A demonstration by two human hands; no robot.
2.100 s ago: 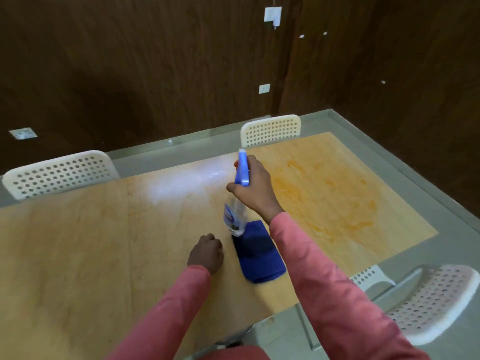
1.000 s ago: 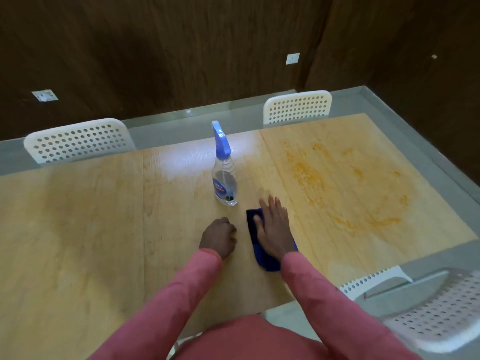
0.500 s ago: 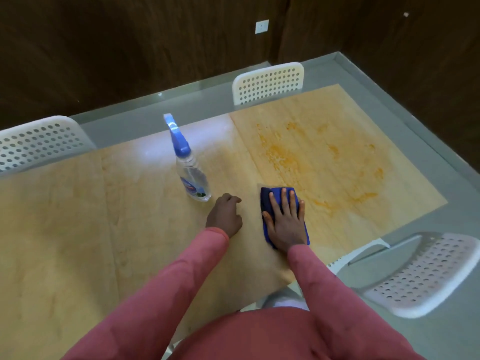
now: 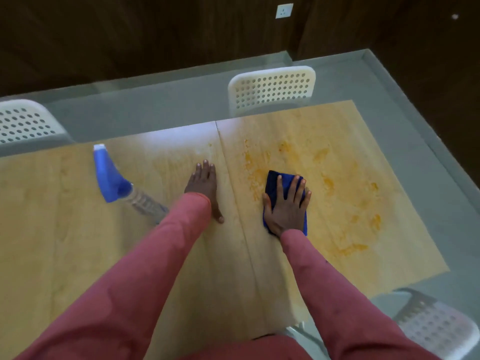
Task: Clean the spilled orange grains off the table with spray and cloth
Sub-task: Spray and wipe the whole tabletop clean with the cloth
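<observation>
My right hand (image 4: 287, 203) presses flat on a folded dark blue cloth (image 4: 274, 182) at the left edge of the orange grain smear (image 4: 335, 193), which spreads over the right half of the light wooden table (image 4: 78, 242). My left hand (image 4: 204, 184) lies flat on the wood with fingers extended, just left of the seam between the two boards, holding nothing. A clear spray bottle with a blue trigger head (image 4: 110, 178) stands to the left of my left arm, its base hidden behind the pink sleeve.
White perforated chairs stand at the far side (image 4: 272, 88), the far left (image 4: 24, 122) and the near right (image 4: 439, 326). Grey floor borders the table's far and right edges. Dark wood panelling with a wall socket (image 4: 284, 10) rises behind.
The spray bottle was set down on the table. My right hand then took the cloth and slid it forward and right into the orange smear. My left hand opened from a fist to flat.
</observation>
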